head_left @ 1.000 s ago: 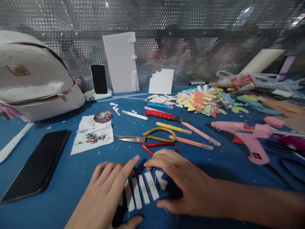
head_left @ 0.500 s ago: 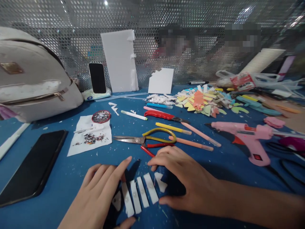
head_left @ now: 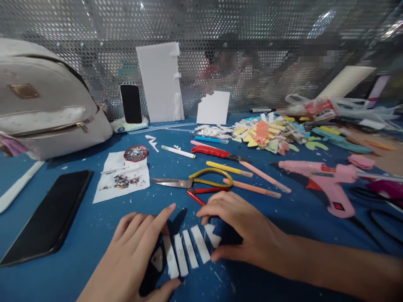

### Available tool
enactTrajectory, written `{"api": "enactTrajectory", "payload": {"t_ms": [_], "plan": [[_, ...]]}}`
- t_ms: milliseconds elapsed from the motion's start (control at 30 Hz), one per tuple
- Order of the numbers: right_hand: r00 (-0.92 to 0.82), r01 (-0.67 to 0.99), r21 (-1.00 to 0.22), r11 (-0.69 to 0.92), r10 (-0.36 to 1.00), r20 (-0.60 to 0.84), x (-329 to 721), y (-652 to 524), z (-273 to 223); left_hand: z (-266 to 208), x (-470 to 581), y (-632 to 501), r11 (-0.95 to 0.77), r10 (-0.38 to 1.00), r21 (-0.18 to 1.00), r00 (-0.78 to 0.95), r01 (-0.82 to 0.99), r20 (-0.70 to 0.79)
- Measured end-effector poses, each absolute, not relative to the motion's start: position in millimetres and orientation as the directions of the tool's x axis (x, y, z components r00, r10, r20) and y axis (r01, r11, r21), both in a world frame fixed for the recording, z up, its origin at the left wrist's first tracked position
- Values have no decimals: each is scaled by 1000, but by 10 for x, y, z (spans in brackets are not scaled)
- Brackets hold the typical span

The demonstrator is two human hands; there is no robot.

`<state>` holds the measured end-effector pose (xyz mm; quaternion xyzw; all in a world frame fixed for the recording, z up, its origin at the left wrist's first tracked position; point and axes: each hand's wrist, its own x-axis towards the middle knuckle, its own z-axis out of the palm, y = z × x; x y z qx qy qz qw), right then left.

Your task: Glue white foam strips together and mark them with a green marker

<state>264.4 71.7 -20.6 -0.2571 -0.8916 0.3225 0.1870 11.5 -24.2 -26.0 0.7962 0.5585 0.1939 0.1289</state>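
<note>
Several white foam-like strips (head_left: 189,249) lie side by side on the blue table, with small clear drops on their faces. At their left end is a small rounded white piece (head_left: 157,259); at the right end sits a notched, tail-shaped white piece (head_left: 213,235). My left hand (head_left: 138,247) rests around the left end, thumb and forefinger spread, holding nothing. Its thumb is by the bottom of the leftmost strip. My right hand (head_left: 237,228) arches over the right end, fingers curved and thumb apart near the lower corner of a strip. No piece is lifted.
Beyond the hands lie scissors (head_left: 176,183), a red-handled cutter (head_left: 210,151) and markers (head_left: 229,168). A pink glue gun (head_left: 327,176) with a cable is at right. Left are a phone (head_left: 47,218), a paper with dark bits (head_left: 110,188) and a backpack (head_left: 53,96). Colourful scraps (head_left: 270,132) are piled behind.
The view has shifted slightly, so the table items sit a little differently in frame. Both hands stay around the white pieces, and the tail-shaped piece looks slightly turned.
</note>
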Motion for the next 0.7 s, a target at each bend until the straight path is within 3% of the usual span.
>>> {"api": "enactTrajectory", "payload": {"t_ms": [700], "plan": [[-804, 311, -671, 673, 563, 192, 2651, 721, -214, -250, 114, -248, -358, 933, 391, 310, 848, 183]]}}
